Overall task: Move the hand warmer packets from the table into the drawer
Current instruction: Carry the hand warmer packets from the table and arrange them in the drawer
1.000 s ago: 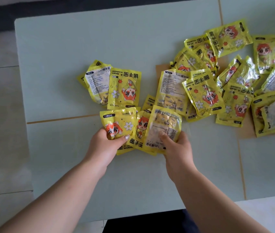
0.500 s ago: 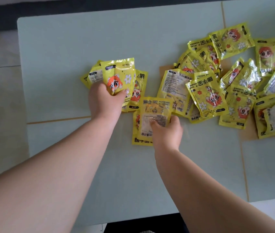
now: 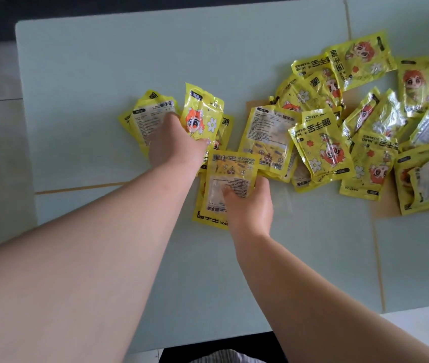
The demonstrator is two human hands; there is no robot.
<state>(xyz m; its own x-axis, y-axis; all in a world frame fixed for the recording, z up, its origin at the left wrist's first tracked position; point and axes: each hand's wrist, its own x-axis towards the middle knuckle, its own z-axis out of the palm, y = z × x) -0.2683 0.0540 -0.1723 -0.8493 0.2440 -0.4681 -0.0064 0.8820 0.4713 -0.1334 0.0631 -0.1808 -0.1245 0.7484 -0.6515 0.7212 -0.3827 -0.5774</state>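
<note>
Near the frame's centre, the left hand [image 3: 175,142] grips one packet [image 3: 204,113] while the right hand [image 3: 250,205] pinches another [image 3: 230,176]. Most packets [image 3: 365,121] lie scattered right on the table [image 3: 103,61]; gathering a firm stack first should prevent slips.

Both hands [image 3: 175,145] grip yellow packets [image 3: 204,115] over table [image 3: 103,61].

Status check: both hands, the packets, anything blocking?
Left hand grips a packet. Right hand pinches another packet. Big pile on the table. Drawer not in view.
</note>
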